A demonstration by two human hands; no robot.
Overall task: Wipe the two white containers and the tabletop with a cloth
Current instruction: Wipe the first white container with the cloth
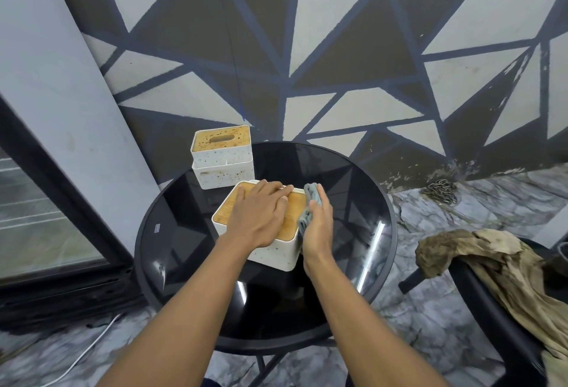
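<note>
A white container with a wooden lid stands in the middle of the round black glass tabletop. My left hand lies flat on its lid, fingers spread. My right hand presses a folded grey cloth against the container's right side. A second white container, speckled with dirt and topped by a slotted wooden lid, stands at the table's far left edge, apart from both hands.
A dark chair draped with a stained beige rag stands close on the right. A glass-fronted dark cabinet is on the left. A painted wall rises behind the table. A white cable and a chain lie on the marble floor.
</note>
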